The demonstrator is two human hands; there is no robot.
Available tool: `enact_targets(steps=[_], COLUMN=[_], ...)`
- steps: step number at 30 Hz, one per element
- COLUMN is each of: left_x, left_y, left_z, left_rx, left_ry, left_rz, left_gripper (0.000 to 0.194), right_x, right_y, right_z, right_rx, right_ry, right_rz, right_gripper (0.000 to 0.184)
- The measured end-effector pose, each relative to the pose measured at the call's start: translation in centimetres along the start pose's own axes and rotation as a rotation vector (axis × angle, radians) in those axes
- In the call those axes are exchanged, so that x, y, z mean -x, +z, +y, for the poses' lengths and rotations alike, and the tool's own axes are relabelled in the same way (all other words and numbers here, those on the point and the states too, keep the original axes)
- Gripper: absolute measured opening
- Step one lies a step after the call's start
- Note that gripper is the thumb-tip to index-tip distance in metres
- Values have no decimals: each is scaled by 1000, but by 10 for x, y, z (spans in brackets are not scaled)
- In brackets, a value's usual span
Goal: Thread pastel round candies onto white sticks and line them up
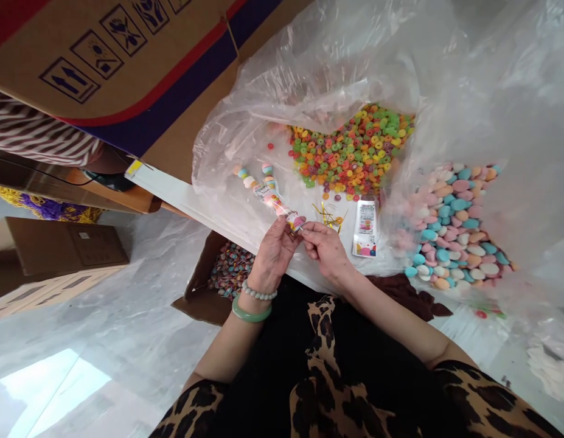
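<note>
My left hand (278,246) is closed round the lower part of a small clear candy packet (280,208) with a colourful print. At the packet's near end, the fingers of my right hand (325,246) are pinched together, touching it. Whether a tie is between them is too small to tell. Just beyond the packet lie strings of pastel candies (246,178), partly overlapped by it. Gold twist ties (328,216) are scattered to the right of my hands. Further right sits a stack of flat printed bags (365,228).
Ring candies (355,152) are heaped on plastic sheeting (245,115). Pastel oval candies (462,225) form another pile at right. A large carton (172,67) stands at the back left. Below the table edge, an open box (194,298) holds many wrapped candies. A striped sleeve (39,131) shows at left.
</note>
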State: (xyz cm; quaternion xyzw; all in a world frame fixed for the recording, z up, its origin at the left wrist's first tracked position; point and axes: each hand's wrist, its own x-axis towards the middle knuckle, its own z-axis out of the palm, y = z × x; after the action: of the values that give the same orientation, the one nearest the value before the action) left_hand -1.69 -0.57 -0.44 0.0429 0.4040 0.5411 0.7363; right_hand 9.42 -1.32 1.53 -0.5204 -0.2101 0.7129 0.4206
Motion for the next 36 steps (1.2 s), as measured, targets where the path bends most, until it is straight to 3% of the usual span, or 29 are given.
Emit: enact_targets(steps=[4, 9, 14, 19, 21, 23, 31, 36], left_x=[2, 8, 11, 17, 18, 18, 17, 17], left_y=[-4, -3, -9, -13, -14, -14, -16, -17], left_z=[1, -5, -12, -11, -11, -11, -9, -10], left_rx=[-87, -326, -845, -1368, -1484, -1496, -1231, -1355], left_ry=[-18, 107, 421, 825, 918, 926, 735, 763], left_rz=[-57, -50, 126, 154, 148, 143, 91, 102], left_gripper=[27, 33, 19, 22, 24, 24, 20, 20], right_x=[-4, -5, -5, -3, -3, -2, -3, -3], right_y=[-10, -15, -15, -15, -15, -15, -16, -16], right_z=[-5, -12, -13, -8, -7, -7, -12, -13], right_rx=[-84, -117, -106, -17, 7, 20, -35, -53], right_ry=[163, 157, 178, 154, 123, 111, 204, 229], right_rz=[-118, -91, -103, -79, -66, -60, -55, -71], right_gripper=[16, 18, 19, 20, 20, 20, 23, 23])
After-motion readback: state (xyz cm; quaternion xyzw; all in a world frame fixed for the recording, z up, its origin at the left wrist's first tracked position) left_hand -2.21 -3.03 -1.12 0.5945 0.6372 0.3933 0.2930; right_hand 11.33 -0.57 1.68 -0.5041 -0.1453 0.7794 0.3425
